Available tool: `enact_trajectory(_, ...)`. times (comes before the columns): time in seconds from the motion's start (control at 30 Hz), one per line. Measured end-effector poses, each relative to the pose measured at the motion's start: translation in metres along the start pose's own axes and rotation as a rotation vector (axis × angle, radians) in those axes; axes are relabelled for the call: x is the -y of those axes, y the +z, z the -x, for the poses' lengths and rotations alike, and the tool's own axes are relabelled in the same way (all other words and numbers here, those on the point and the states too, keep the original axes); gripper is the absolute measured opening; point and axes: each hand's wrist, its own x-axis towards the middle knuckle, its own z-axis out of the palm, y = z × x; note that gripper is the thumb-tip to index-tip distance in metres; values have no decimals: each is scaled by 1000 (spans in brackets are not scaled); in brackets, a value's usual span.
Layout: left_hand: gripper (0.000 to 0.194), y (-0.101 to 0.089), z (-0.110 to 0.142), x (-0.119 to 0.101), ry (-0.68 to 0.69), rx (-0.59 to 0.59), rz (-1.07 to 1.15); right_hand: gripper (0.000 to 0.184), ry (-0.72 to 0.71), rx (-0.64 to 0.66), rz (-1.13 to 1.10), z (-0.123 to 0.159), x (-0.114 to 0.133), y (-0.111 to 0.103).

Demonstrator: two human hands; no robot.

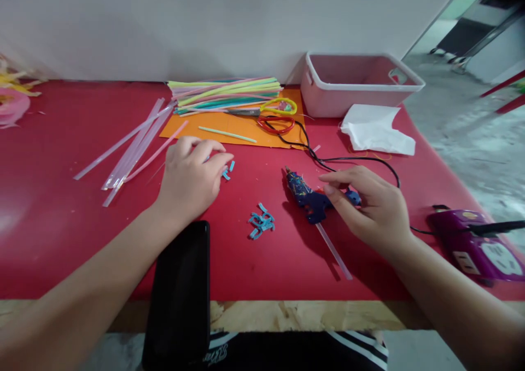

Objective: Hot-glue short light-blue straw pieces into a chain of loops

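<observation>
My left hand (191, 166) hovers low over the table, thumb and fingers curled together with the tips close. A bit of blue shows in the gap between them, and whether it is held I cannot make out. Small blue cut pieces (226, 174) lie just under its fingertips. Nearer me is a loose pile of curled blue cut pieces (261, 221). My right hand (371, 207) is at the handle of a dark blue hot glue gun (305, 193), thumb and index finger apart. A clear glue stick (334, 250) sticks out of the gun's back.
Pastel pipe cleaners (225, 94) and scissors (279, 114) lie on an orange sheet (283, 140). Clear glue sticks (135, 146) are to the left, a black phone (180, 289) in front. A pink bin (356, 100), white paper (377, 130) and purple power strip (471, 245) stand right.
</observation>
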Motion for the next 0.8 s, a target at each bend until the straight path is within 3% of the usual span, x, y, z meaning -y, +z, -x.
enact_trajectory(0.07, 25, -3, -2, -9, 108, 54, 93, 15, -22, 1, 8, 0, 0, 0)
enact_trajectory(0.17, 25, -3, -3, -23, 288, 231, 314, 14, -44, 1, 12, -1, -1, 1)
enact_trajectory(0.27, 24, 2, -3, -32, 325, 395, 393, 14, -55, -1, 17, -1, -2, 1)
enact_trajectory(0.37, 23, 7, -1, -36, 299, 456, 401, 13, -64, 2, 17, -1, -2, 1)
enact_trajectory(0.6, 21, 8, -2, -34, 278, 388, 425, 11, -70, 6, 4, -1, 0, 0)
enact_trajectory(0.7, 22, 1, -8, -14, 155, 250, 351, 11, -70, 7, 5, -1, 1, -1)
enact_trajectory(0.8, 21, -7, -13, 15, 41, 185, 178, 11, -69, 4, 10, -2, 1, -1)
